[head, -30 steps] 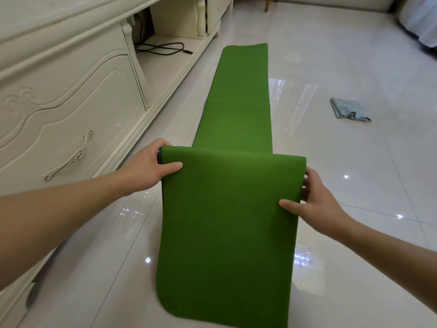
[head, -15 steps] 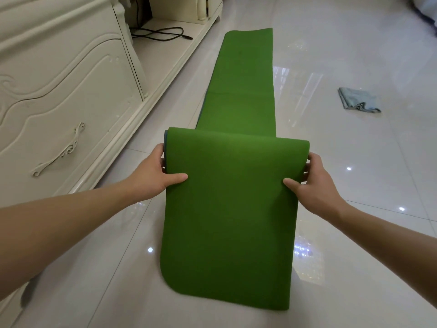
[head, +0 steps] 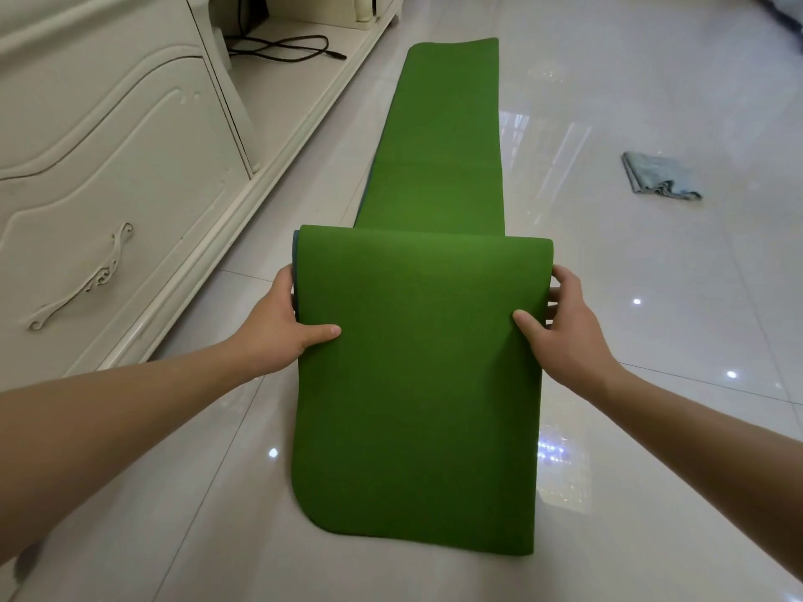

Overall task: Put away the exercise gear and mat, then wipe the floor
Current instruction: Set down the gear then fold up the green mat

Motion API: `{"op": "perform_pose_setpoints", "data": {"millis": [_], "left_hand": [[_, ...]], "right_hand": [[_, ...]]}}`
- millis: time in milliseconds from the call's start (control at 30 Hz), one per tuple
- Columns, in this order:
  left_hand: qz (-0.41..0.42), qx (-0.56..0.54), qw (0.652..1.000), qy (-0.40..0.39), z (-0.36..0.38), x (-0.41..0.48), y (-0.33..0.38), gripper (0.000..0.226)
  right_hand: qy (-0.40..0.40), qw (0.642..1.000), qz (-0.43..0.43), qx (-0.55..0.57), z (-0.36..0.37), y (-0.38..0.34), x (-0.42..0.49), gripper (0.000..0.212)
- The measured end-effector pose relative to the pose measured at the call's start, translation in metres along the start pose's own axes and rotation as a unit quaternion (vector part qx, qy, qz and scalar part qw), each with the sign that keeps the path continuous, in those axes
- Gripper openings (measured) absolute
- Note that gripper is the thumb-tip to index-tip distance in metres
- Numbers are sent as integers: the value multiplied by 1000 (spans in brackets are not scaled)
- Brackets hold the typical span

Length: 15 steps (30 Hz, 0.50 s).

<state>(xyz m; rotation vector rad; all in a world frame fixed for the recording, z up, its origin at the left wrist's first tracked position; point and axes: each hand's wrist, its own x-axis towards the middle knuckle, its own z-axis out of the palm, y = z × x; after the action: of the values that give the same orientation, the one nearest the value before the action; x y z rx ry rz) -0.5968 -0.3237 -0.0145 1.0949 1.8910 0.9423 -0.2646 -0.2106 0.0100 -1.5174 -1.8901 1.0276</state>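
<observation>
Green mat (head: 417, 384) is held at its raised fold by both grips, low in the centre of the frame. The left grip (head: 278, 323) clasps the mat's left edge, with the thumb across the green top face and the fingers tucked behind. The right grip (head: 560, 328) clasps the right edge likewise, thumb on top and fingers curled round the fold. From the fold the near flap slopes down to the glossy tiled floor (head: 652, 297). The far length lies flat, running toward the top centre. A crumpled grey-blue cloth (head: 656, 176) lies on the floor at right, well apart from the mat. A cream cabinet (head: 108, 167) fills the upper left, with a black cable (head: 282, 47) on its low shelf.
</observation>
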Motion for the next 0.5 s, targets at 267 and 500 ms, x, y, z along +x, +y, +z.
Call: {"op": "perform_pose_setpoints", "data": {"millis": [267, 500], "left_hand": [[5, 15, 1000, 5, 1, -3, 4, 87], [18, 18, 1000, 6, -6, -15, 16, 85]], "right_hand": [[-69, 997, -27, 8, -4, 6, -23, 91], [-59, 996, -68, -9, -15, -7, -35, 93]]}}
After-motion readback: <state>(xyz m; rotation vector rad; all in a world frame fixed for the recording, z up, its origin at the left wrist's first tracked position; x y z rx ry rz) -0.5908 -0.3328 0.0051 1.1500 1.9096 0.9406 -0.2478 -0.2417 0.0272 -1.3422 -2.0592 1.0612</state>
